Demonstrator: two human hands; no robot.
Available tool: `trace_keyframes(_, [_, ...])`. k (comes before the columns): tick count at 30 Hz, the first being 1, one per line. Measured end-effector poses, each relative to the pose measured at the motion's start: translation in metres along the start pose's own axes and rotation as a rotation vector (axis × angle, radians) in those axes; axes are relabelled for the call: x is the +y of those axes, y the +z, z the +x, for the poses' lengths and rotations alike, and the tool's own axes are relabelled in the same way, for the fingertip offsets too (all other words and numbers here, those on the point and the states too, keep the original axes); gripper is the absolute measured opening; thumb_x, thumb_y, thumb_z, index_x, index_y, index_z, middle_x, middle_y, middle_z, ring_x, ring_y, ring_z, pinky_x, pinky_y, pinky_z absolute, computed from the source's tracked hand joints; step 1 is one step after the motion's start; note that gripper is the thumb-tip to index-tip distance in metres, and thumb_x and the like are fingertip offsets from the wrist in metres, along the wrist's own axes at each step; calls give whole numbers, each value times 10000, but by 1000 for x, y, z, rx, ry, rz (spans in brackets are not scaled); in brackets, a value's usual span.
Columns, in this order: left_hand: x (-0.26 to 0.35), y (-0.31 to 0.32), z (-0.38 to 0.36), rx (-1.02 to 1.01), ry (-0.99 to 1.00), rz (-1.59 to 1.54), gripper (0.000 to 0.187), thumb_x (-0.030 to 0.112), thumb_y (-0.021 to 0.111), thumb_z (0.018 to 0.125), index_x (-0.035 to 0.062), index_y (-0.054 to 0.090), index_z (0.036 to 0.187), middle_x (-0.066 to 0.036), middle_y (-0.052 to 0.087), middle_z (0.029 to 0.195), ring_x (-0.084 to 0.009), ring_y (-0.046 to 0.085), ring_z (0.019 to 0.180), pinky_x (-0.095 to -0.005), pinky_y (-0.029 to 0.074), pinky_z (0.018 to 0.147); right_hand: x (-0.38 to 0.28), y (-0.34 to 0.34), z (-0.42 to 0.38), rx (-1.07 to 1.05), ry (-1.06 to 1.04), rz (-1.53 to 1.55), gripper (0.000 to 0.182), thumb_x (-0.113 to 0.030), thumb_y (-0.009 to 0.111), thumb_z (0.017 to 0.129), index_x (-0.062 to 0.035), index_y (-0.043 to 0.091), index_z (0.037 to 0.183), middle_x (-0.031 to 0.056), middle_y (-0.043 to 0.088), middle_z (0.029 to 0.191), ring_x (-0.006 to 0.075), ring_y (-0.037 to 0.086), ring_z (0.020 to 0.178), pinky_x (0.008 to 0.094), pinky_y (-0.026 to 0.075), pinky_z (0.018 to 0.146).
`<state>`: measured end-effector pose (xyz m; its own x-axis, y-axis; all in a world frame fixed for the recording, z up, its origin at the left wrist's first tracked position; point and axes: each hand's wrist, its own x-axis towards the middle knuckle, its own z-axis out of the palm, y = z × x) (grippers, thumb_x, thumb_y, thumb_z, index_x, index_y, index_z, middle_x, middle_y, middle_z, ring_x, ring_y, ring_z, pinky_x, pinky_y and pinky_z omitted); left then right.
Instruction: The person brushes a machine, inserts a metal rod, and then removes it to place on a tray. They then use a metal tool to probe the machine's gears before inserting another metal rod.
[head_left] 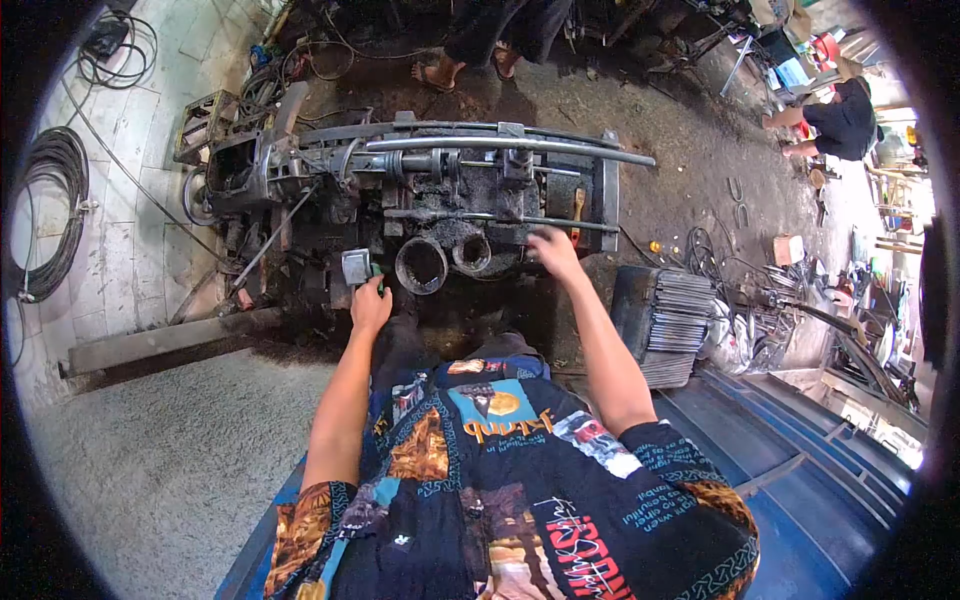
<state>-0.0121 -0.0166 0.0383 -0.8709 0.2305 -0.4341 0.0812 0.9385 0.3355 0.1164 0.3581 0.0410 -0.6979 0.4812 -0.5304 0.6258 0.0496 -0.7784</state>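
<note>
My left hand point(370, 305) grips a green handle with a grey metal block point(356, 266) at its top, just left of a dark round pipe opening point(421, 265). My right hand point(553, 250) rests with fingers spread on the edge of a greasy metal machine point(420, 185), beside a thin horizontal rod point(560, 222). A smaller pipe opening point(472, 251) sits between the two hands. A long grey tube point(510, 147) runs across the machine's top.
A stack of flat metal strips point(680, 325) lies to the right. Coiled black cable point(50, 215) hangs at left. A long steel bar point(170, 338) lies on the floor. One person's feet point(465, 65) stand beyond the machine; another person point(840, 120) crouches far right.
</note>
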Motion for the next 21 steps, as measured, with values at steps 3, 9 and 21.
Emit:
trace_keyframes(3, [-1, 4, 1, 30, 40, 20, 370, 243, 626, 861, 115, 641, 1208, -188, 662, 1124, -363, 614, 1060, -457, 492, 915, -111, -14, -13, 71, -491, -209, 314, -197, 636, 846, 58, 640, 1029, 256, 672, 962, 401, 656, 907, 425, 515, 802])
trace_keyframes(9, [-4, 8, 2, 45, 27, 6, 377, 257, 630, 856, 129, 642, 1211, -185, 666, 1116, -379, 619, 1047, -469, 492, 908, -206, -17, 28, 337, -881, -331, 249, -203, 625, 866, 17, 666, 974, 220, 669, 902, 381, 645, 852, 443, 513, 777])
trace_keyframes(21, [8, -1, 1, 58, -63, -18, 401, 269, 608, 871, 133, 621, 1248, -202, 664, 1097, -390, 624, 1030, -486, 504, 878, -196, -4, 74, 441, -630, -836, 523, -512, 497, 917, -34, 705, 877, 168, 690, 941, 329, 651, 918, 464, 485, 809])
